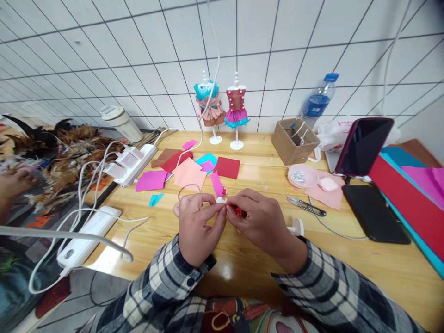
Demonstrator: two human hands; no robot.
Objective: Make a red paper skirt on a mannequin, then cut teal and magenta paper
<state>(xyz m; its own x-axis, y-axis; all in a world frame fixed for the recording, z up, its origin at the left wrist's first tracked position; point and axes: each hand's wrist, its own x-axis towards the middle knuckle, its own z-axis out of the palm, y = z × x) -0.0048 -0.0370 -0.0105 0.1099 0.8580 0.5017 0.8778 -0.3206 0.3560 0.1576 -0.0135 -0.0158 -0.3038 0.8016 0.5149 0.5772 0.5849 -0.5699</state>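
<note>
My left hand (201, 224) and my right hand (258, 222) meet over the front middle of the wooden table, thumbs and forefingers pinched tip to tip. Whatever lies between the fingertips is too small and covered to name. A bit of white (221, 200) and a bit of red (238, 211) peek out around the fingers. Past my right wrist shows a round white stand base (297, 227), the rest of it hidden behind the hand. Just beyond the fingers lies a magenta paper scrap (217, 183), among a peach sheet (189, 174) and a dark red sheet (227, 167).
Two small dress forms, one turquoise-topped (209, 104) and one red-topped (236, 106), stand by the tiled wall. Thread snips (305, 205), a pink dish (302, 175), a cardboard box (294, 141) and phones are right. Cables, a power strip (133, 164) and another person's hand (15, 187) are left.
</note>
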